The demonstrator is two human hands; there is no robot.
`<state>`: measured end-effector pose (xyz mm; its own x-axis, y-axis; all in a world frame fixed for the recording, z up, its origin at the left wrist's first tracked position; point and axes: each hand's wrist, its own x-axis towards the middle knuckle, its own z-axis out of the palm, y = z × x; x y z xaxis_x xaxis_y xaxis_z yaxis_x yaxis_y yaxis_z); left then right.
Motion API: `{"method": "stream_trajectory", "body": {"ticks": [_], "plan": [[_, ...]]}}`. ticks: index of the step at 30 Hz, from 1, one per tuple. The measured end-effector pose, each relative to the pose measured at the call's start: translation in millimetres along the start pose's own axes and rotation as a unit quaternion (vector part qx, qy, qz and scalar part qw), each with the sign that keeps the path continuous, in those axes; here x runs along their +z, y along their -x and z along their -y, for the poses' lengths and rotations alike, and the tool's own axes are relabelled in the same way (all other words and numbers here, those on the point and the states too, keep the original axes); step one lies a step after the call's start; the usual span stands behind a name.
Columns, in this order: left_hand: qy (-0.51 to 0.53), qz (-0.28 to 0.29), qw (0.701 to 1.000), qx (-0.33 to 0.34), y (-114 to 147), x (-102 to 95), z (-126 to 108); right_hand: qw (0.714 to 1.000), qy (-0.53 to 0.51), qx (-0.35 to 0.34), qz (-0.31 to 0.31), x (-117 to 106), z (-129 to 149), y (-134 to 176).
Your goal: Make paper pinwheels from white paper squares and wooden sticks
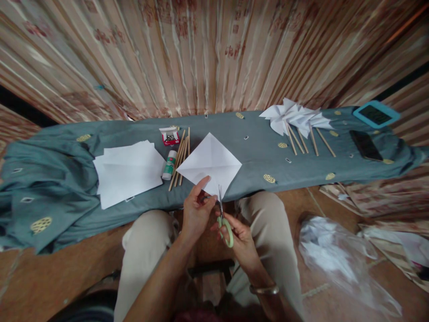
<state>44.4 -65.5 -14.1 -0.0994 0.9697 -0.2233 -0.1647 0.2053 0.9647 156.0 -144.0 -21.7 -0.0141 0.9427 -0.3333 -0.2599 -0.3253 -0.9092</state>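
Pleated curtains [187, 58] hang behind our cloth-covered surface [254, 156]. At its near edge, around the middle, lies our creased white paper square [211, 156]; our left hand [197, 208] pinches it near the closest corner. Our right hand [240, 237] grips green-handled scissors [221, 214], blades at that corner. Wooden sticks [181, 156] and a glue stick [169, 165] lie to the left, paper pinwheels [281, 117] well to the right.

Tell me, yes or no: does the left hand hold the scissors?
No, the right hand holds the scissors, while the left hand steadies the white paper.
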Motion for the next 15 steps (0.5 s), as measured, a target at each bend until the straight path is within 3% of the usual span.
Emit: {"method": "stream_trajectory", "body": {"ticks": [9, 15], "plan": [[0.061, 0.032, 0.997, -0.032, 4.1, 1.6, -3.5, 1.000, -0.011, -0.003, 0.002, 1.4, -3.9, 0.7], [0.063, 0.023, 0.997, -0.023, 1.6, -2.9, -9.7, 1.000, 0.009, -0.023, 0.006, 2.2, -3.9, 1.8]]}}
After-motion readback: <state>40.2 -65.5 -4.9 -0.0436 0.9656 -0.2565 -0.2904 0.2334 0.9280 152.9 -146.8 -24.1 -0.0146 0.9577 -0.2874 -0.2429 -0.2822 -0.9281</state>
